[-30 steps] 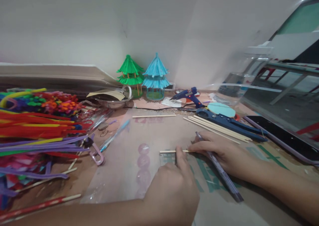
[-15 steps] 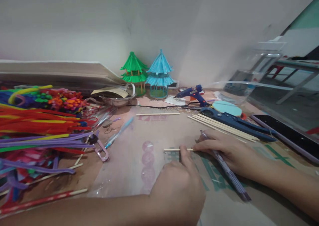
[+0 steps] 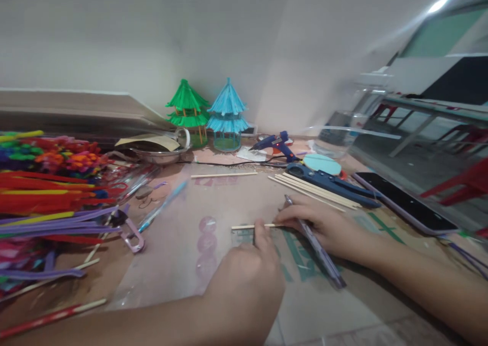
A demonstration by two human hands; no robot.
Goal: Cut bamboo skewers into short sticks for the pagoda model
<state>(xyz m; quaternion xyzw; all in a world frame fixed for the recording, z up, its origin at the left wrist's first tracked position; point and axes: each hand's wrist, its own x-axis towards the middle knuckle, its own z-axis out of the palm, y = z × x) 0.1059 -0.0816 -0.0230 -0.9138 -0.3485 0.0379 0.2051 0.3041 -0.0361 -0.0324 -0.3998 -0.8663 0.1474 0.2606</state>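
A thin wooden stick [image 3: 242, 227] lies crosswise on the clear plastic sheet [image 3: 160, 264], above faint ruler-like markings. The index finger of my left hand [image 3: 247, 280] presses on its middle, the other fingers curled under. My right hand [image 3: 320, 224] has its fingertips at the stick's right end and holds a purple pen [image 3: 320, 254] that slants down across the fingers. Another stick [image 3: 224, 175] lies farther back. Several pale sticks [image 3: 308, 189] sit side by side beyond my right hand, next to the dark blue cutter [image 3: 328, 183].
Coloured pipe cleaners [image 3: 46, 193] cover the left side. At the back stand a green model tower [image 3: 186, 104], a blue one [image 3: 227, 107], a metal bowl [image 3: 160, 155] and a glue gun [image 3: 276, 143]. A phone [image 3: 404, 203] and a clear jug [image 3: 343, 127] are at the right.
The view has turned to the right, so everything appears farther left. My hands keep the same hold on the stick and pen.
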